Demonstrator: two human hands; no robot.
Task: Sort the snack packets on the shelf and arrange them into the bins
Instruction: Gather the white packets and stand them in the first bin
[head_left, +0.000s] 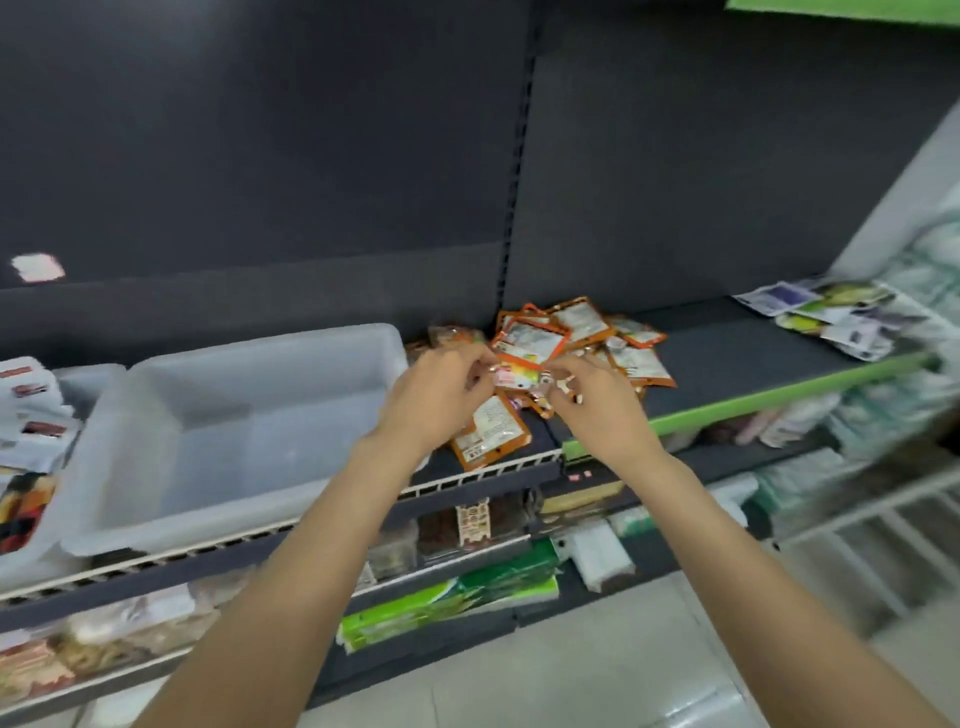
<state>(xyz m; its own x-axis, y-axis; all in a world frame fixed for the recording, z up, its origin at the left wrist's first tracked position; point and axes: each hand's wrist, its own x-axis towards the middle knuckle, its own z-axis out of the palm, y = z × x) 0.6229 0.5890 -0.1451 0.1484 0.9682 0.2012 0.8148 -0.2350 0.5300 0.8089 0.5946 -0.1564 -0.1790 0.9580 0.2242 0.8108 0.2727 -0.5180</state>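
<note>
Your left hand (441, 395) and right hand (597, 405) meet above the shelf (727, 358), and both pinch the same small packet (511, 375), a pale one with pink and yellow print. Your left fingers curl round its left edge; your right fingertips hold its right end, though motion blur makes the exact grip hard to read.

Just behind your hands lies a loose pile of orange packets (576, 332), overlapping one another on the dark shelf against the back panel. One more orange packet (491, 434) lies flat below your left hand, near the shelf's wire front rail.

To the left of your hands, on the same shelf, stands a clear plastic bin (171, 447) with nothing visible inside. Further left, at the frame's edge, white packets with red marks (31, 410) are stacked in or beside another bin; you cannot tell which.

Far to the right on the shelf lie white, purple and green packets (831, 317), well apart from the orange pile.
</note>
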